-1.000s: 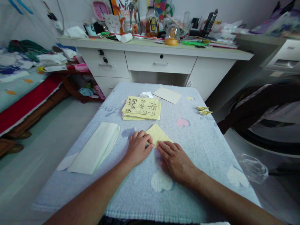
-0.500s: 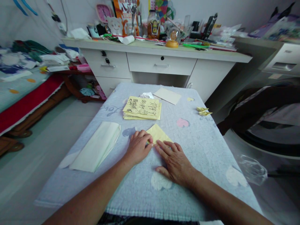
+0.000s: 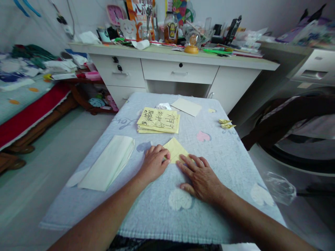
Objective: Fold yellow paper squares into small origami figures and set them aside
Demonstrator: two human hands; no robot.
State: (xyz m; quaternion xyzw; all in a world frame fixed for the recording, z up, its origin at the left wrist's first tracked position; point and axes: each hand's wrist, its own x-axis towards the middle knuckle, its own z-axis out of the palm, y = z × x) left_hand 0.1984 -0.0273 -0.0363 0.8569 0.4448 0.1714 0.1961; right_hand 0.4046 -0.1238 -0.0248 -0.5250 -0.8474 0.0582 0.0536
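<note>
A small yellow paper (image 3: 175, 148), folded to a point at its far side, lies on the cloth-covered table (image 3: 209, 216). My left hand (image 3: 156, 161) pinches its left corner between thumb and curled fingers. My right hand (image 3: 200, 176) lies palm down with fingers spread, fingertips on the paper's right part. Beyond the paper sits a stack of yellow sheets (image 3: 158, 121) with black handwriting. A folded pale green paper (image 3: 108, 164) lies left of my left hand. Two small folded yellow pieces (image 3: 227, 124) rest near the table's right edge.
A pale card (image 3: 186, 106) and a crumpled white tissue (image 3: 164, 106) lie at the table's far side. Behind stands a cluttered white desk (image 3: 180, 71). A bed (image 3: 31, 101) is at the left, a washing machine (image 3: 311, 75) at the right.
My right hand has slid a little to the right along the paper's near edge, showing more of the paper. My left hand has stayed at the left corner.
</note>
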